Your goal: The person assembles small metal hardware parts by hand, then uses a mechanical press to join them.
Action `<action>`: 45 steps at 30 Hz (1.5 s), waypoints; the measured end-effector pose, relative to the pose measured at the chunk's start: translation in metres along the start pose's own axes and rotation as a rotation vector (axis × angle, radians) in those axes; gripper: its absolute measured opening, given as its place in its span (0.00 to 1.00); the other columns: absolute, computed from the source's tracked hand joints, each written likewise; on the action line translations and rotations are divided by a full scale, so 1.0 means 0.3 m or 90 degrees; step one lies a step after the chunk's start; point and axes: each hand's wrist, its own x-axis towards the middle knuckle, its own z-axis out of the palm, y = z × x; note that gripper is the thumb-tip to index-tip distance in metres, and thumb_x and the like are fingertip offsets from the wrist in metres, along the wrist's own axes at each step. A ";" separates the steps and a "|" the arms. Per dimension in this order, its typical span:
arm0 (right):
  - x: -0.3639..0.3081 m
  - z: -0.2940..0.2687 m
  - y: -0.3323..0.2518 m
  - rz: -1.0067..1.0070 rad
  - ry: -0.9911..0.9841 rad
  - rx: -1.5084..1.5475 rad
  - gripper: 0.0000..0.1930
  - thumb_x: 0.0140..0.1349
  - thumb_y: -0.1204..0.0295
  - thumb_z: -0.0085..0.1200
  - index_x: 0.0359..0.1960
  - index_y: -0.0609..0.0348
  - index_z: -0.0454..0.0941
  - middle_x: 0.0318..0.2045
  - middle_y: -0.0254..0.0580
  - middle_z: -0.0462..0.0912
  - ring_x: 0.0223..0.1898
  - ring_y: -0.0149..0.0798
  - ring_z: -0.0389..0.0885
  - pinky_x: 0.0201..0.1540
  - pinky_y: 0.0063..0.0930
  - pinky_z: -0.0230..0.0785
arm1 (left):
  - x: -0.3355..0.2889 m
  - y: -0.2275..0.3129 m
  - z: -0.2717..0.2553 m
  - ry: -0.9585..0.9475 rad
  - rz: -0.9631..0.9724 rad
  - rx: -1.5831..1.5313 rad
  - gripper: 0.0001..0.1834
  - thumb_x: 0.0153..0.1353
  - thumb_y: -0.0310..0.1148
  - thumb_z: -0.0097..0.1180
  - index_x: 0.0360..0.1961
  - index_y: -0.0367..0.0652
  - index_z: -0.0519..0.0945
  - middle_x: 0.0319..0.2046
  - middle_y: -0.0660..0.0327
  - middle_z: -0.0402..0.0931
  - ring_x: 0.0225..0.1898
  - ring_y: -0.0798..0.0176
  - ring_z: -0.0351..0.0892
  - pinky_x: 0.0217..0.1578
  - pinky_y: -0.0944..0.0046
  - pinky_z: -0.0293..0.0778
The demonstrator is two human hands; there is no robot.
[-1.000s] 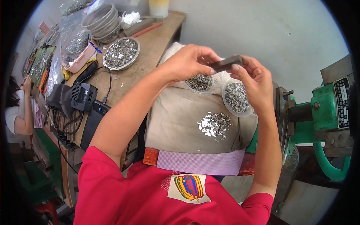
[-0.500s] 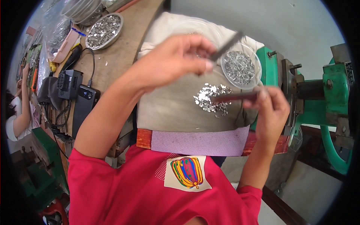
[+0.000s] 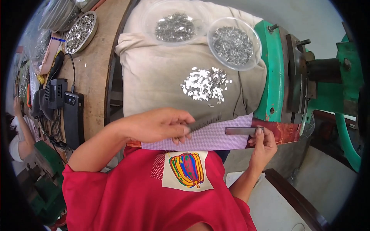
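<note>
My left hand [image 3: 162, 125] pinches one end of a dark narrow strip [image 3: 208, 122] with a row of short pins or teeth along its upper edge. To its right, my right hand [image 3: 264, 148] holds a flat dark metal bar [image 3: 239, 131] between thumb and fingers. Both pieces are above a purple woven mat [image 3: 165, 145], apart from each other. Beyond them, a pile of shiny small flat metal pieces [image 3: 206, 84] lies on a beige-grey cloth [image 3: 154, 84]. A clear round bowl [image 3: 257, 32] behind the pile contains thin metal pins [image 3: 233, 45].
A second clear dish [image 3: 148, 23] with metal pins stands at the back. Green machinery [image 3: 271, 84] borders the right side. On the wooden table [image 3: 98, 69] at left are a bowl of metal pieces [image 3: 81, 32], a black power bank [image 3: 73, 117] and cables. Another person's arm [image 3: 25, 129] shows far left.
Both hands have come down toward me, from over the cloth and pile to the purple mat, still holding the strip and the bar. The view has shifted, showing more of the back dish.
</note>
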 end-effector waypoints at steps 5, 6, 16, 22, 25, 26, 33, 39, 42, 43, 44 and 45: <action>-0.001 0.004 0.029 -0.061 0.044 -0.113 0.09 0.65 0.77 0.62 0.44 0.67 0.80 0.24 0.28 0.77 0.23 0.18 0.69 0.25 0.13 0.61 | -0.025 0.064 -0.042 0.083 0.000 0.102 0.17 0.75 0.33 0.42 0.54 0.29 0.74 0.40 0.58 0.81 0.38 0.70 0.79 0.41 0.68 0.77; 0.001 0.004 0.027 -0.073 0.047 -0.118 0.10 0.64 0.77 0.62 0.45 0.66 0.80 0.24 0.27 0.76 0.23 0.17 0.69 0.26 0.12 0.60 | -0.030 0.069 -0.043 0.114 -0.001 0.167 0.17 0.76 0.33 0.42 0.53 0.29 0.74 0.39 0.58 0.81 0.36 0.70 0.80 0.38 0.67 0.77; -0.144 0.186 -0.067 -0.618 -0.243 -0.271 0.13 0.48 0.79 0.66 0.38 0.58 0.85 0.27 0.34 0.81 0.24 0.33 0.76 0.27 0.23 0.67 | -0.034 0.097 -0.068 0.156 0.004 0.246 0.17 0.76 0.33 0.43 0.55 0.34 0.76 0.32 0.62 0.82 0.28 0.74 0.76 0.31 0.71 0.74; -0.189 0.442 -0.105 -0.721 -0.480 -0.309 0.15 0.49 0.73 0.65 0.42 0.51 0.86 0.23 0.31 0.72 0.24 0.33 0.75 0.25 0.27 0.64 | -0.107 0.115 -0.076 0.239 0.083 0.176 0.16 0.76 0.34 0.44 0.55 0.36 0.78 0.31 0.63 0.82 0.29 0.76 0.74 0.30 0.74 0.71; -0.199 0.501 -0.106 -0.749 -0.493 -0.369 0.13 0.52 0.71 0.59 0.41 0.51 0.85 0.24 0.31 0.70 0.25 0.33 0.75 0.27 0.27 0.66 | -0.145 0.096 -0.078 0.254 0.114 0.133 0.15 0.76 0.33 0.45 0.54 0.37 0.78 0.30 0.62 0.82 0.28 0.76 0.73 0.30 0.74 0.70; -0.199 0.511 -0.105 -0.748 -0.498 -0.376 0.12 0.54 0.70 0.57 0.41 0.51 0.84 0.25 0.32 0.70 0.26 0.33 0.75 0.28 0.28 0.67 | -0.157 0.090 -0.074 0.257 0.121 0.138 0.15 0.76 0.33 0.45 0.54 0.37 0.78 0.30 0.62 0.82 0.28 0.76 0.73 0.30 0.74 0.70; -0.200 0.517 -0.081 -0.809 -0.520 -0.393 0.05 0.48 0.71 0.54 0.23 0.52 0.71 0.23 0.32 0.68 0.26 0.32 0.73 0.28 0.25 0.64 | -0.219 0.017 -0.087 0.261 0.162 0.051 0.16 0.77 0.36 0.43 0.54 0.37 0.77 0.31 0.64 0.81 0.27 0.77 0.70 0.30 0.73 0.70; -0.175 0.494 -0.118 -0.798 -0.534 -0.375 0.06 0.50 0.71 0.59 0.29 0.54 0.77 0.23 0.31 0.67 0.26 0.31 0.73 0.28 0.25 0.63 | -0.236 -0.017 -0.108 0.287 0.196 0.012 0.15 0.76 0.34 0.45 0.53 0.35 0.78 0.29 0.62 0.82 0.26 0.79 0.72 0.27 0.76 0.69; -0.152 0.477 -0.158 -0.772 -0.498 -0.350 0.13 0.44 0.74 0.69 0.33 0.54 0.81 0.21 0.31 0.72 0.21 0.33 0.72 0.25 0.27 0.62 | -0.241 -0.016 -0.121 0.299 0.190 0.015 0.15 0.76 0.34 0.44 0.53 0.36 0.78 0.29 0.62 0.82 0.26 0.79 0.72 0.28 0.76 0.69; -0.137 0.460 -0.178 -0.769 -0.501 -0.356 0.13 0.44 0.74 0.69 0.33 0.54 0.81 0.21 0.31 0.72 0.21 0.33 0.72 0.25 0.27 0.62 | -0.241 -0.012 -0.126 0.288 0.189 0.026 0.15 0.76 0.34 0.44 0.53 0.36 0.78 0.29 0.62 0.82 0.26 0.79 0.71 0.28 0.76 0.69; -0.117 0.437 -0.197 -0.762 -0.460 -0.359 0.12 0.44 0.75 0.69 0.33 0.54 0.81 0.21 0.30 0.73 0.21 0.32 0.73 0.25 0.27 0.63 | -0.244 -0.013 -0.128 0.281 0.190 0.037 0.15 0.76 0.34 0.44 0.53 0.36 0.78 0.29 0.62 0.82 0.25 0.79 0.71 0.28 0.76 0.69; -0.097 0.415 -0.219 -0.755 -0.419 -0.361 0.12 0.44 0.77 0.68 0.33 0.54 0.82 0.20 0.29 0.74 0.22 0.32 0.73 0.25 0.28 0.64 | -0.248 -0.008 -0.127 0.281 0.192 0.031 0.15 0.76 0.34 0.44 0.53 0.36 0.78 0.29 0.62 0.82 0.25 0.79 0.71 0.28 0.76 0.69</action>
